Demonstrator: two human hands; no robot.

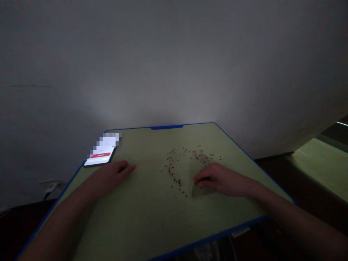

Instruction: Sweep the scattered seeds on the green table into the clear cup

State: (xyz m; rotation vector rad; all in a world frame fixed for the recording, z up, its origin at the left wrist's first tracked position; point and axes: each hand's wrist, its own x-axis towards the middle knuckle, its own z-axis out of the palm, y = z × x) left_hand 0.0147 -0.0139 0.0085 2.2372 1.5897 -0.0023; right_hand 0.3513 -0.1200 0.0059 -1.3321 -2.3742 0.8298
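My left hand [110, 176] lies flat on the green table [141, 217] with its fingers stretched out, holding nothing, just below a phone [100, 156] with a lit screen. My right hand [217, 180] rests on the table with its fingers curled over a small clear piece, shaped like a half circle [199, 192]. Several small dark seeds or beads [174, 172] lie scattered on the table just left of and beyond my right hand.
The table has a blue rim [167, 127] and stands against a pale wall. A second green surface [320, 163] sits to the right across a dark gap. The scene is dim.
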